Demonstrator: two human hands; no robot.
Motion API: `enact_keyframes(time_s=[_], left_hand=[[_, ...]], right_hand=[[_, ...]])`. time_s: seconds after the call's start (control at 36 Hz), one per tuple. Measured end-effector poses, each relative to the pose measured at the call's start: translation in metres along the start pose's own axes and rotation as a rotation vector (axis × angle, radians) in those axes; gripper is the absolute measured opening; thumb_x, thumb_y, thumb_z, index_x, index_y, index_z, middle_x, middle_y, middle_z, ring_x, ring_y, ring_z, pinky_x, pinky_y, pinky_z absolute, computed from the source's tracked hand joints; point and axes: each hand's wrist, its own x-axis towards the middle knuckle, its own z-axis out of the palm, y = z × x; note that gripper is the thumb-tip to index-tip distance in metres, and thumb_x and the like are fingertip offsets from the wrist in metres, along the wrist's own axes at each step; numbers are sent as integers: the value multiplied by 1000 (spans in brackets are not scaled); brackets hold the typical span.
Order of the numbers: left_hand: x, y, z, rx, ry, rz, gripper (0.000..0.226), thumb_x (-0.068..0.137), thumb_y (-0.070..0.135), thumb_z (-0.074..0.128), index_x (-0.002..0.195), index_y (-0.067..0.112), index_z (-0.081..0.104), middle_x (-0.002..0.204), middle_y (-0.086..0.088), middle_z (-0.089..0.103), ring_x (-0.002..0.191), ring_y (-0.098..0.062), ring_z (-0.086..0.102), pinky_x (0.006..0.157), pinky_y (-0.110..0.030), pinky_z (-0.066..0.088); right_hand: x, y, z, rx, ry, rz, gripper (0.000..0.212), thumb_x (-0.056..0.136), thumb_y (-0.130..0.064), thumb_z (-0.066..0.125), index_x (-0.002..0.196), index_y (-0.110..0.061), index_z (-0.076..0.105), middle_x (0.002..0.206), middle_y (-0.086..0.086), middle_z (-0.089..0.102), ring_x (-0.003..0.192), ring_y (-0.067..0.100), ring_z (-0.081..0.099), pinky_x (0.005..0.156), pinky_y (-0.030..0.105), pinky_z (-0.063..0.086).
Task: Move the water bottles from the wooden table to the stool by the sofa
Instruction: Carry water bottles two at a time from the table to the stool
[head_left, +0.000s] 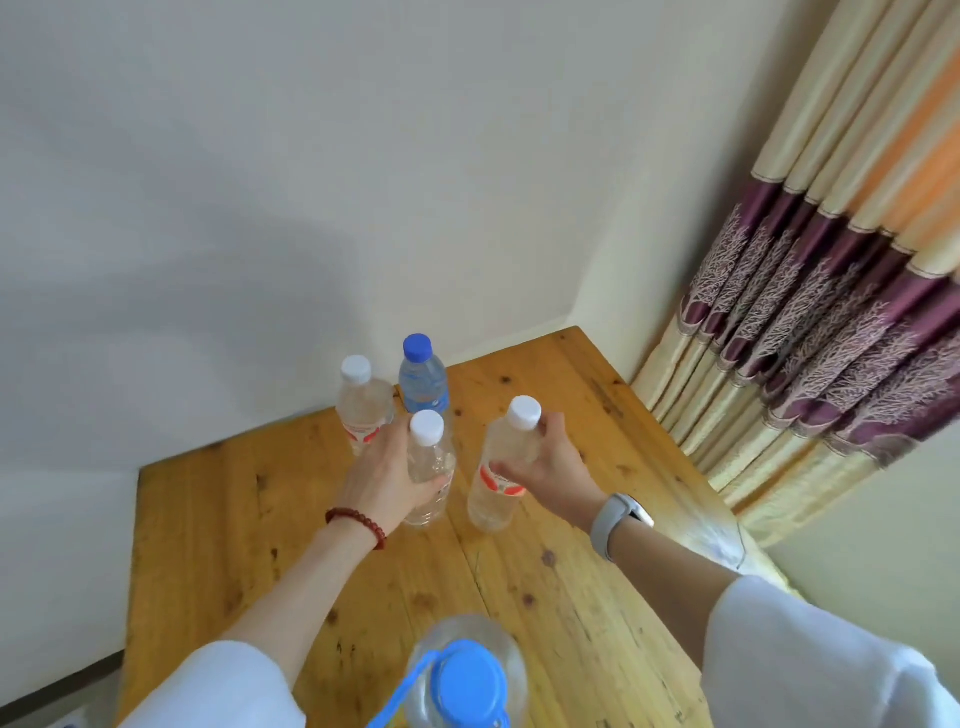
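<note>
Several water bottles stand on the wooden table (545, 597). My left hand (387, 467) grips a clear white-capped bottle (428, 467) around its body. My right hand (545, 462) grips another white-capped bottle with a red label (501, 467), tilted slightly to the right. Behind them stand a white-capped bottle with a red label (361, 402) and a blue-capped bottle with a blue label (422, 376). A large bottle with a blue cap and blue handle (465, 675) stands at the near edge. No stool or sofa is in view.
The table sits in a corner against white walls (311, 182). A cream and purple patterned curtain (831, 312) hangs along the table's right side. A strip of dark floor (47, 691) shows at the lower left.
</note>
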Motion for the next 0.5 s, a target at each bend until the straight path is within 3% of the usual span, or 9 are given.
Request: enact_keyframes(time_s=[0.06,0.17,0.25,0.33,0.5], left_hand=[[-1,12,-13,9,-24,15,67,66,48,73,118,24,40,113,0,56,90,-18,56,70,-30,45],[-2,56,-41,37,-2,108,63,66,49,72,115,28,40,105,3,56,83,-17,56,70,-33,48],[-5,106,-58,6,53,205,68,66,44,74,121,26,40,115,4,54,96,-19,56,79,-35,48],[-18,166,-68,-90,106,323,64,65,40,75,120,27,44,116,3,53,105,-17,53,83,-28,41],[-87,292,-74,-248,140,581,65,64,33,78,119,17,48,111,-3,56,101,-20,54,84,-27,42]], right_hand=[[-12,-4,-16,-25,9,-10,58,72,-32,73,111,-20,31,97,-9,48,81,0,51,55,11,40],[-41,-18,-61,-40,138,-59,65,70,-37,73,120,-21,35,106,-6,48,95,13,52,73,21,43],[-73,-30,-105,-21,262,-89,66,71,-39,73,122,-22,35,108,-6,50,99,15,53,77,28,48],[-114,-42,-152,17,407,-135,66,71,-35,75,122,-18,37,112,-1,54,104,19,55,84,36,50],[-230,-52,-245,52,608,-238,66,71,-31,75,126,-19,40,119,4,57,100,15,59,79,25,51]])
